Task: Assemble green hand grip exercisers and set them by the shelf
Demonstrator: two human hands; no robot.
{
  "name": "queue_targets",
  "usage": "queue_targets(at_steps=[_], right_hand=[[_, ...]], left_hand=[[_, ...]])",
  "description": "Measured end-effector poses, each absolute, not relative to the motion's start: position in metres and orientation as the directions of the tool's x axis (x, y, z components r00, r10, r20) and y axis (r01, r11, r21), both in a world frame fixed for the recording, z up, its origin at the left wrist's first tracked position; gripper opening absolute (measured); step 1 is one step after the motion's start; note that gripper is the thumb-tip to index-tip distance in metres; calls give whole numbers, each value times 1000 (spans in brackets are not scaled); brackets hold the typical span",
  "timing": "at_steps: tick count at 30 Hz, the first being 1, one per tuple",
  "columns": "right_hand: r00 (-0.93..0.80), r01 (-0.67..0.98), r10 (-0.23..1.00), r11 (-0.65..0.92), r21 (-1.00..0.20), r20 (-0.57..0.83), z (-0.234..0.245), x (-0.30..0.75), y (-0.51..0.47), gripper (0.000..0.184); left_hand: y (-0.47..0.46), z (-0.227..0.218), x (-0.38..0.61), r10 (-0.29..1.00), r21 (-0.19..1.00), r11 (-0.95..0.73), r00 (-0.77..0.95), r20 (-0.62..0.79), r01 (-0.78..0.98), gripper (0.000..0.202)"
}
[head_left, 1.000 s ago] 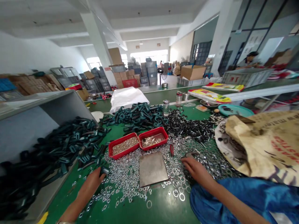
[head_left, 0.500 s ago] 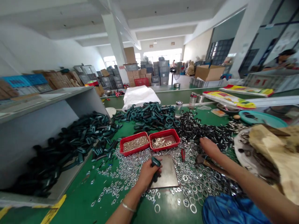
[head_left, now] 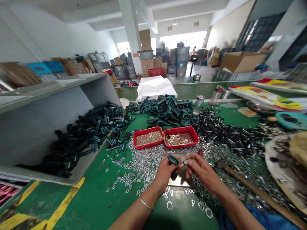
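My left hand (head_left: 165, 171) is closed around a dark green and black plastic handle (head_left: 173, 160), held upright over a flat metal plate (head_left: 178, 181). Close beside it, my right hand (head_left: 200, 167) pinches a small silver metal piece (head_left: 185, 162) pointing towards the handle. Whether the two parts touch, I cannot tell. Behind the hands stand two red trays, one with tiny metal parts (head_left: 136, 145) and one with small metal pins (head_left: 196, 140). A red screwdriver handle (head_left: 200, 153) shows behind my right fingers, mostly hidden.
Loose metal rings (head_left: 146, 166) surround the plate. Black-headed bolts (head_left: 223, 132) and green handles (head_left: 168, 110) lie heaped behind. A hammer (head_left: 251, 188) lies to the right, near a blue cloth (head_left: 261, 218). On the left, a grey bin (head_left: 79, 179) holds more handles.
My right hand has left the black-headed bolts and come to the left hand, now with a small metal piece. My left hand keeps the handle. The view has shifted.
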State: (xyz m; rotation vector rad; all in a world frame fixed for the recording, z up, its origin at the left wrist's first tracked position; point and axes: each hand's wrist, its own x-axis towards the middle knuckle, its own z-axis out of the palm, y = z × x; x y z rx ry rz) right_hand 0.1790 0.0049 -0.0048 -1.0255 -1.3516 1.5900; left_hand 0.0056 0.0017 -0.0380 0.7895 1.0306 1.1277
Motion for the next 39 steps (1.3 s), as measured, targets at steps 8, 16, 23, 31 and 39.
queue_targets(at_steps=[8,16,23,31,39], right_hand=[[-471,-289,864,-342,-894,-178,-12,171,5,28],[-489,-338,858,-353,-873,-158,-14,169,-6,28],[-448,-437,872,-406,-803,-197,-28,163,-15,25],[-557,-367,776,-549,-751,-295,-20,164,-49,25],[-321,50,947,-7,-999,-22,-10,174,-73,28]], left_hand=[[-18,-26,-1,940,818,340,137,-313,-463,33],[-27,-27,-5,931,776,361,144,-336,-518,35],[-38,-28,-10,958,856,282,80,-275,-434,33],[-69,-19,-26,982,981,107,174,-79,-159,21],[-96,-33,-21,999,999,21,27,-20,-34,22]])
